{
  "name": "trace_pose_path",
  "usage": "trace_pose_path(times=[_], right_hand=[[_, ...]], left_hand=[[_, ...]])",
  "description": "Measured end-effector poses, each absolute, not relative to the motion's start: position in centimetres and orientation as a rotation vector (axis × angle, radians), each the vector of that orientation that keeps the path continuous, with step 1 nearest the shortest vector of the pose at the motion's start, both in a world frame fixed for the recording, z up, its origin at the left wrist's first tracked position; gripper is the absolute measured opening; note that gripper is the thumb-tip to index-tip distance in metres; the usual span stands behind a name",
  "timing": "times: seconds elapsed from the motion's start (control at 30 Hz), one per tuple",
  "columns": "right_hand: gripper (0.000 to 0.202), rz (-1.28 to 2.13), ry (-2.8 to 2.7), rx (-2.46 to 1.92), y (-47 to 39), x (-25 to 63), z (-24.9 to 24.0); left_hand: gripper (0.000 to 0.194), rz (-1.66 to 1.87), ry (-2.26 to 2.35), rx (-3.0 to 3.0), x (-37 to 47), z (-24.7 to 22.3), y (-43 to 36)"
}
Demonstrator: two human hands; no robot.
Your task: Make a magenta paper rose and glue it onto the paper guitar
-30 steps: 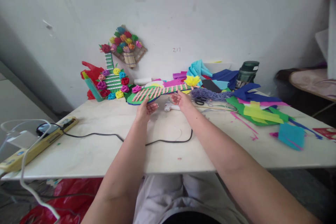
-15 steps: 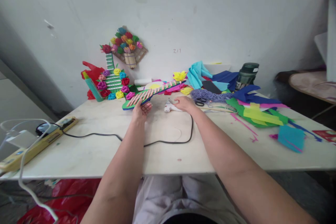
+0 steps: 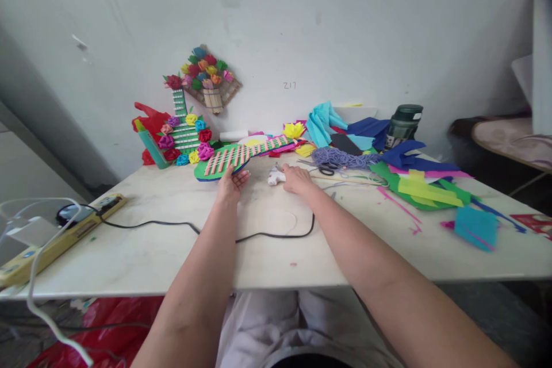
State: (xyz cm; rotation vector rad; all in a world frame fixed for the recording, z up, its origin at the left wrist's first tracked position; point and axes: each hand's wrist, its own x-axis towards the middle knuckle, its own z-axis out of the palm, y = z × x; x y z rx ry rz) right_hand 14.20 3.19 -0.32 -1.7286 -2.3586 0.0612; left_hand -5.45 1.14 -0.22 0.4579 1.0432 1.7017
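Observation:
A green guitar-shaped craft (image 3: pixel 227 160) with pale sticks across it is held by its lower edge in my left hand (image 3: pixel 233 184), the thumb on top and the fingers beneath. Its neck points right, toward a yellow paper flower (image 3: pixel 294 130). My right hand (image 3: pixel 297 178) is closed around a white glue gun (image 3: pixel 275 176) lying low over the table, its nozzle end facing left. Black-handled scissors (image 3: pixel 328 169) lie just beyond the right hand.
At the back left stand a flower-trimmed craft (image 3: pixel 187 132) and a teal glue bottle (image 3: pixel 153 148). Purple yarn (image 3: pixel 345 158), coloured paper (image 3: pixel 425 188) and a dark flask (image 3: pixel 403 125) are on the right. A power strip (image 3: pixel 64 238) sits at left; a black cord (image 3: pixel 276 235) crosses the table.
The craft has tilted so more of its sticked face shows, and its body has shifted slightly left. My right hand has moved a little left and down, closing on the glue gun.

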Motion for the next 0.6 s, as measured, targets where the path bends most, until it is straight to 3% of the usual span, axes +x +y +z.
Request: trace_pose_path(times=[0.27, 0.6], right_hand=[[0.028, -0.096, -2.242, -1.737, 3.4, 15.5, 0.2], [0.035, 0.105, -1.999, -1.628, 4.5, 16.1, -0.5]], left_hand=[[0.023, 1.698, 1.036, 0.445, -5.6, -0.1, 1.1], [0.027, 1.634, 1.076, 0.497, -5.5, -0.3, 1.2]])
